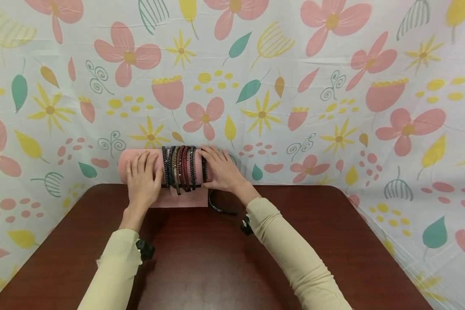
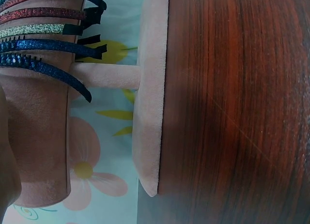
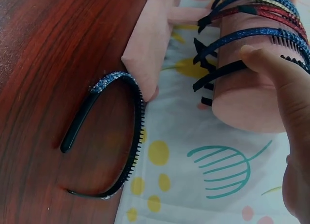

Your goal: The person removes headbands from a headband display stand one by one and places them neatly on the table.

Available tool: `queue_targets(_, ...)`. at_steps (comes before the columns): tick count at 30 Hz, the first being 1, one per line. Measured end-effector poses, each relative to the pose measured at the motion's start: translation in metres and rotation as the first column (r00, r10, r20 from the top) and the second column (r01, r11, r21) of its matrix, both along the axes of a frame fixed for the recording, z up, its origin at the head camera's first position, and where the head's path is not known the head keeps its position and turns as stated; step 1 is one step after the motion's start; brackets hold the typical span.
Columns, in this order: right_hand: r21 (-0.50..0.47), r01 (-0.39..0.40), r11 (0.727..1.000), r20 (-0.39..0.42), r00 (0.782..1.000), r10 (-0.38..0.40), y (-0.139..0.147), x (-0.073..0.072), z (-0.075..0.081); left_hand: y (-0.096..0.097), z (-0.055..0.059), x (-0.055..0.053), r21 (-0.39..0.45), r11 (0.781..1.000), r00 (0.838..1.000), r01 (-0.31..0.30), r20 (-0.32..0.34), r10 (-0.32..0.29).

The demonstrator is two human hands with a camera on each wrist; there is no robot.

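Left hand (image 1: 142, 177) spread over left end of pink roll (image 2: 38, 137), cropped in left wrist view. Right hand (image 1: 223, 168) at roll's right end, thumb against black headband (image 3: 223, 72); fingertips unseen in right wrist view, cannot tell if pinching. Glittery bands (image 1: 183, 168) overlap around roll's middle. Loose hairband (image 3: 139, 122) below roll.

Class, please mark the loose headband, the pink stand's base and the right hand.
Loose headband (image 3: 111, 80): right wrist view, on its glittery stretch.
Pink stand's base (image 2: 151, 98): left wrist view, around mid-length.
Right hand (image 1: 224, 173): head view, on its back.
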State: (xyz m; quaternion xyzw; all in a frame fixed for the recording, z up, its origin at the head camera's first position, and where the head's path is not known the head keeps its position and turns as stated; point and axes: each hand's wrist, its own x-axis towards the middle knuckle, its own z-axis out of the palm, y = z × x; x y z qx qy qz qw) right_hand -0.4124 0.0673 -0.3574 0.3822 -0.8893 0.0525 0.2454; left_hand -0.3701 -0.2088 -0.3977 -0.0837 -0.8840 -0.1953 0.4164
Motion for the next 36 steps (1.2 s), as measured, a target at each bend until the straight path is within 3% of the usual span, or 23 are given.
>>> queue_targets(4, 0.018, 0.002, 1.0, -0.037, 0.999, -0.001, 0.001, -0.003, 0.001, 0.0, 0.001, 0.001, -0.005, 1.0, 1.0, -0.003, -0.005, 0.003)
queue_targets(12, -0.006, 0.031, 1.0, 0.008, 0.999, -0.031, 0.012, -0.004, -0.001, 0.002, 0.0, 0.0, -0.003, 1.0, 1.0, 0.001, 0.003, -0.001)
queue_targets(22, -0.064, 0.0, 0.998, 0.064, 0.998, 0.004, 0.035, -0.002, -0.005, 0.0, 0.003, 0.001, 0.008, 1.0, 1.0, 0.0, 0.028, 0.0)
queue_targets(36, -0.129, -0.014, 0.992, 0.091, 0.995, 0.026, 0.059, 0.007, -0.021, 0.001, 0.001, 0.002, 0.015, 1.0, 1.0, 0.007, 0.006, -0.007)
